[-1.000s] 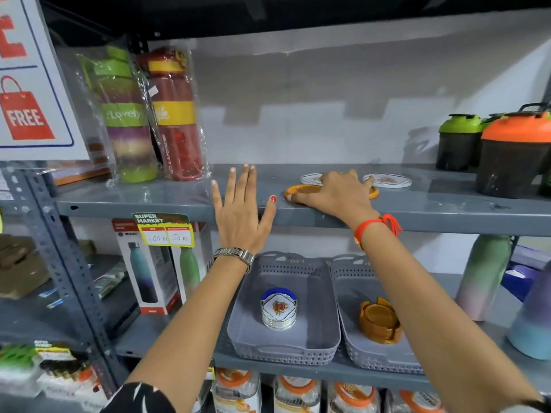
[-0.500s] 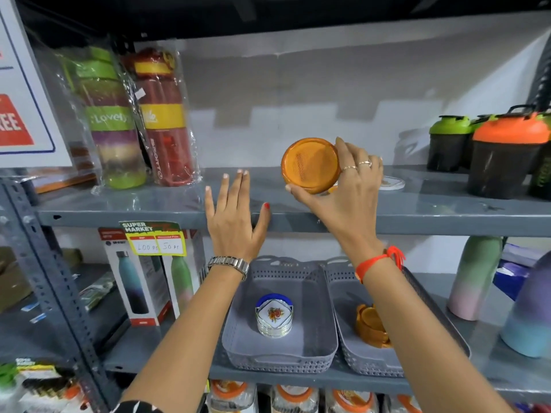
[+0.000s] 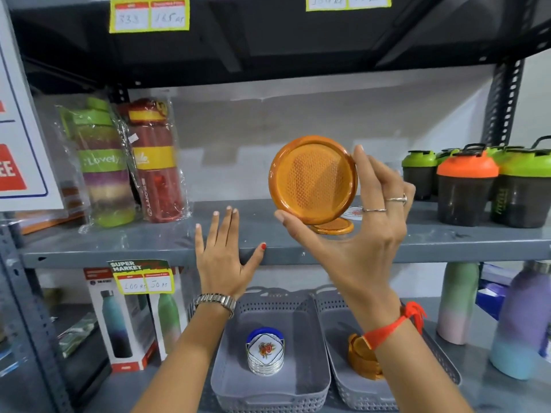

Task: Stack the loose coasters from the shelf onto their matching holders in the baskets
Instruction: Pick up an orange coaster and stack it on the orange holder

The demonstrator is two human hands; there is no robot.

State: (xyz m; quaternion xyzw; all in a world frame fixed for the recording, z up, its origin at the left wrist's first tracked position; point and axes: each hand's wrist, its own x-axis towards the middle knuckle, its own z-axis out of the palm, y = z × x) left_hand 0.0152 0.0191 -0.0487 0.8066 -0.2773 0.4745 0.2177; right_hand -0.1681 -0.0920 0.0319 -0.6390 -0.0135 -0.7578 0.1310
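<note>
My right hand (image 3: 354,222) holds a round orange coaster (image 3: 313,180) upright above the grey shelf (image 3: 447,242), pinched by its rim between thumb and fingers. Another orange coaster (image 3: 332,227) lies flat on the shelf just below it, and a white printed coaster (image 3: 354,212) peeks out behind my fingers. My left hand (image 3: 225,254) rests flat on the shelf's front edge, fingers spread, holding nothing. Below, the left grey basket (image 3: 226,380) contains a blue holder with white floral coasters (image 3: 264,353). The right grey basket (image 3: 340,380) has an orange holder (image 3: 362,360), partly hidden by my right wrist.
Wrapped bottles (image 3: 104,162) stand at the shelf's left. Shaker cups with green and orange lids (image 3: 468,186) crowd its right end. Pastel bottles (image 3: 456,302) stand beside the baskets on the lower shelf, boxed bottles (image 3: 119,317) to the left. A dark upper shelf (image 3: 268,40) hangs overhead.
My right hand lifted an orange coaster off the shelf and turned it upright to face me. The left hand stayed on the shelf edge. The camera tilted upward.
</note>
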